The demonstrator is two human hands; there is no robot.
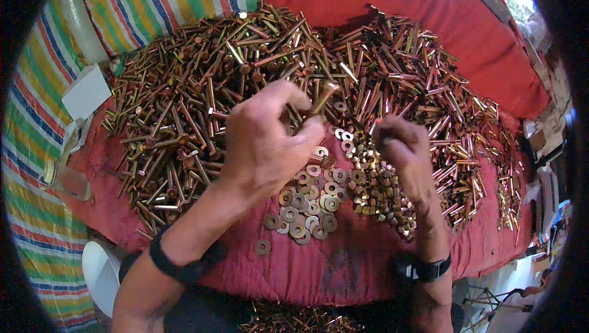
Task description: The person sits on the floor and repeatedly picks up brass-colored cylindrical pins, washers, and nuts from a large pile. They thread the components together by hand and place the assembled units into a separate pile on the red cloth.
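Head view showed the left hand (261,138) raised over the middle of the work, thumb and forefinger clamped on a single bolt (323,99), its wider end up and angled toward the right. The right hand (405,152) was over the upper edge of the brass-coloured nuts (375,189), its fingers curled inward and blurred; whether they were closed on a piece I could not tell. Flat washers (307,210) lay loosely overlapped just below the left hand, to the left of the nuts, with one stray washer (262,247) apart at the lower left. Behind both hands, a broad heap of bolts (178,106) spread across the red cloth (276,274). Good handling here, as I judged it, called for a light but sure pinch near the bolt's middle, leaving both ends free and in plain sight. Small parts were probably best taken one at a time with the fingertips, since washers that overlapped could easily have come up in pairs. The bolt seemed better met above the small parts than over the heap, where a dropped nut could have slipped between the shanks. The soft, creased cloth probably gave uneven support, so a gentle touch suited it.
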